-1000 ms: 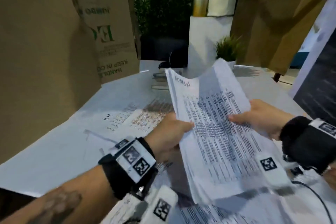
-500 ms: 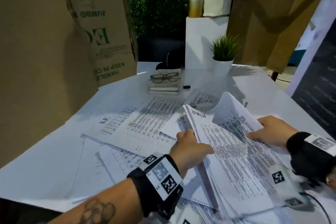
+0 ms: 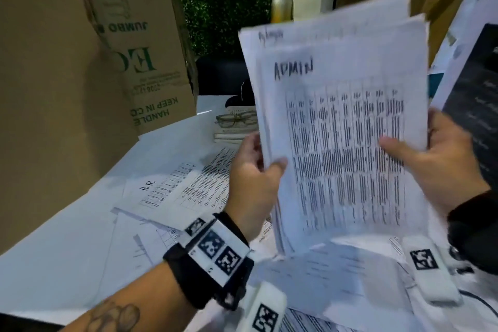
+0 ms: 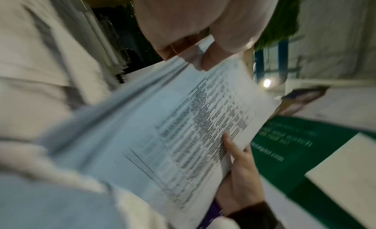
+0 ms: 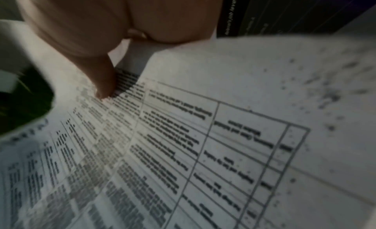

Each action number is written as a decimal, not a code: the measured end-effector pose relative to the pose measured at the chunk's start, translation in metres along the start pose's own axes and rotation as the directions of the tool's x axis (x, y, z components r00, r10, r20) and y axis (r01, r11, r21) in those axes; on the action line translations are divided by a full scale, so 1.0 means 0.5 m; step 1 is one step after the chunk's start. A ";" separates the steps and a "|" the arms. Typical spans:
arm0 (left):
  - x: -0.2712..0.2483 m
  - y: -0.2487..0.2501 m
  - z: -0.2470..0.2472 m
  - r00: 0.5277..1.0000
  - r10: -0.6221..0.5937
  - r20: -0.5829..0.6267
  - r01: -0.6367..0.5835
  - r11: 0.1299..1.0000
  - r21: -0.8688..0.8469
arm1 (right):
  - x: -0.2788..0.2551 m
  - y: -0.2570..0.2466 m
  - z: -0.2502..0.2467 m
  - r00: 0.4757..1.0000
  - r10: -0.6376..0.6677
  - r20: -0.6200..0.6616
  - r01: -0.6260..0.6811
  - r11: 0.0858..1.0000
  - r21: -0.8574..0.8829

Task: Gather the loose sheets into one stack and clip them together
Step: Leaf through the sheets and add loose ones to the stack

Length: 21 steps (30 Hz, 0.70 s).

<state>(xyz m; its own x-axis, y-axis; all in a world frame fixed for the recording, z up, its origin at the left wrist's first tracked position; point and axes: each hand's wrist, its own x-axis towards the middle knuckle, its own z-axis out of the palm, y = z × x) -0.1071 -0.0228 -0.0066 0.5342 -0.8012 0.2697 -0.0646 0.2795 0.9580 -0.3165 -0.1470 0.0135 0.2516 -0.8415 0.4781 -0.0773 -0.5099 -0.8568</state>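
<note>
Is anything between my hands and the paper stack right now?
Nothing visible. The left hand grips the stack at its left edge, the right hand at its right edge, both in direct contact.

White table [image 3: 67, 264]: loose sheets [image 3: 172, 191] (printed), books [image 3: 231, 135] bearing glasses [image 3: 235, 118].

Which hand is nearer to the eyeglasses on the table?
Left. The left hand grips the stack's edge just below-right of the eyeglasses; the right hand holds the stack's far side.

"ADMIN" is handwritten atop the front sheet [image 3: 342, 127] of the held stack. "H.R." heads a loose sheet [image 3: 172, 194]. The cardboard box [image 3: 134, 56], mirrored, reads "JUMBO", "HANDLE", "KEEP IN".
</note>
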 end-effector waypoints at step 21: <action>0.174 0.000 -0.064 0.927 -0.305 0.218 0.155 0.841 0.519 | -0.026 0.067 0.108 0.848 0.484 0.215 -0.511 0.854 0.094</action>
<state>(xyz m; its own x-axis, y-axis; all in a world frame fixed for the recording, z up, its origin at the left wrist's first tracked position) -0.0333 -0.0756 0.0136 0.3317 -0.9432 -0.0207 -0.4094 -0.1637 0.8976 -0.2704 -0.1436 -0.0317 0.3837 -0.9221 -0.0508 -0.1038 0.0116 -0.9945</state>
